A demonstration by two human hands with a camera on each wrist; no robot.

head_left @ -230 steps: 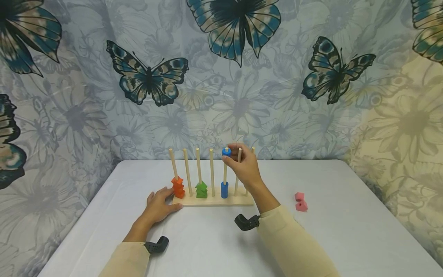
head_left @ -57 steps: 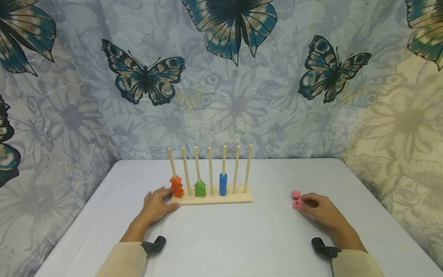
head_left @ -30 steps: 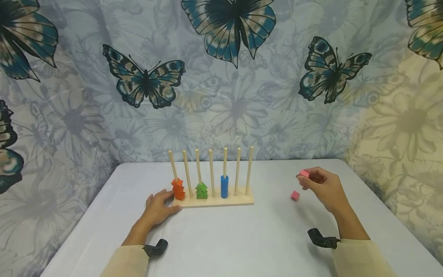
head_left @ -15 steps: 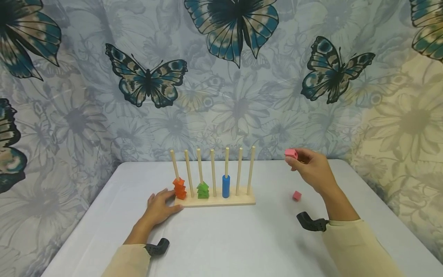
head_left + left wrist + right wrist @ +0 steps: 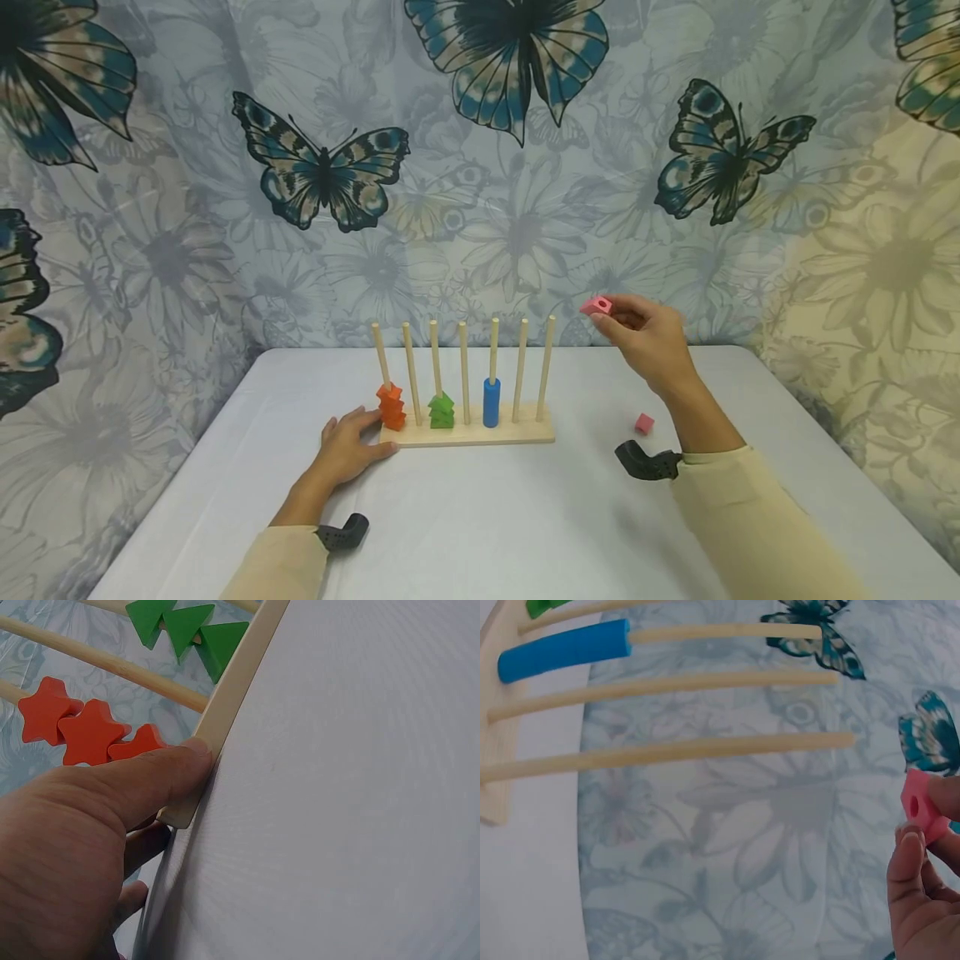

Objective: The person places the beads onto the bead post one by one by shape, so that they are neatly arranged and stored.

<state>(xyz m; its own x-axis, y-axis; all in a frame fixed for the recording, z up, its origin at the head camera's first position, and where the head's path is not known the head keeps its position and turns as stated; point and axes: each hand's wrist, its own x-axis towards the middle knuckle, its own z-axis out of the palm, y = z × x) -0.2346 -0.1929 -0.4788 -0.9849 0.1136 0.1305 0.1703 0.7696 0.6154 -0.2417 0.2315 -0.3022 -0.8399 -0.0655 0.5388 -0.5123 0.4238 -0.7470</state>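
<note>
A wooden peg stand [image 5: 476, 437] with several upright pegs stands on the table. My left hand [image 5: 345, 450] grips its left end, the thumb along the front edge in the left wrist view. Beside that hand, orange stars [image 5: 391, 407] are stacked on the leftmost peg. Green triangles [image 5: 442, 412] and a blue cylinder stack [image 5: 491, 403] sit on other pegs. My right hand [image 5: 651, 337] pinches a pink block [image 5: 597, 306] between thumb and fingers, above and right of the rightmost peg [image 5: 546, 367]. A hole shows in the block [image 5: 915, 806] in the right wrist view.
Another pink block [image 5: 644, 424] lies on the white table [image 5: 480, 525], right of the stand and below my right forearm. Behind the table hangs a cloth backdrop [image 5: 517, 242] printed with butterflies and flowers. Each wrist carries a black camera mount [image 5: 647, 461].
The blue pieces now sit together low on their peg. My right hand has lifted one pink block off the table and carried it up and left toward the stand. My left hand stays put.
</note>
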